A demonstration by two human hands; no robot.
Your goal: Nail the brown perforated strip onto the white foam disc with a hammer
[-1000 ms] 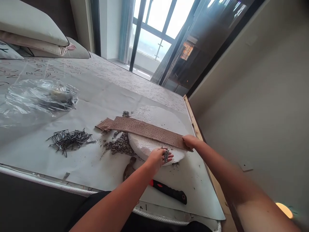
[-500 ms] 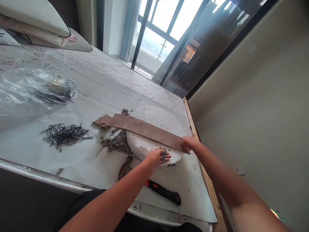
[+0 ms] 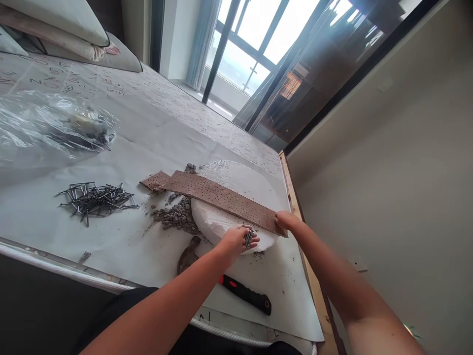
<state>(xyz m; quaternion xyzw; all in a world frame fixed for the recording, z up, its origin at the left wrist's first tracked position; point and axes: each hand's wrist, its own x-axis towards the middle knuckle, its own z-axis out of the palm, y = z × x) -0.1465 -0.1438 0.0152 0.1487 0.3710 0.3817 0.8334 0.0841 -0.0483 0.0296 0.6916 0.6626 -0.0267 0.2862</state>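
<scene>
The left hand (image 3: 235,240), at centre frame, is closing its fingers around a small bunch of nails (image 3: 248,238) and is resting against the near edge of a white foam disc (image 3: 240,181). The right hand (image 3: 286,220), just to its right, is gripping the near end of a perforated brown strip (image 3: 218,196), with the fingers curled over that end. Whether the thumb is passing beneath the strip cannot be told.

The strip is lying flat across the top of the disc, running from the right hand up and left towards centre frame and overhanging the disc's left edge. A shorter brown piece (image 3: 155,180) is sitting at its far end, touching or overlapping it.

A heap of grey gravel (image 3: 176,217) is lying against the left side of the disc. A hammer (image 3: 246,294) with a black and red handle is lying below the left hand, its head partly hidden by the left forearm.

Further left, a loose pile of nails (image 3: 94,197) is lying on the white sheet (image 3: 148,133). A clear plastic bag (image 3: 55,128) is sitting at upper left, and pillows (image 3: 55,24) are stacked in the top left corner.
</scene>
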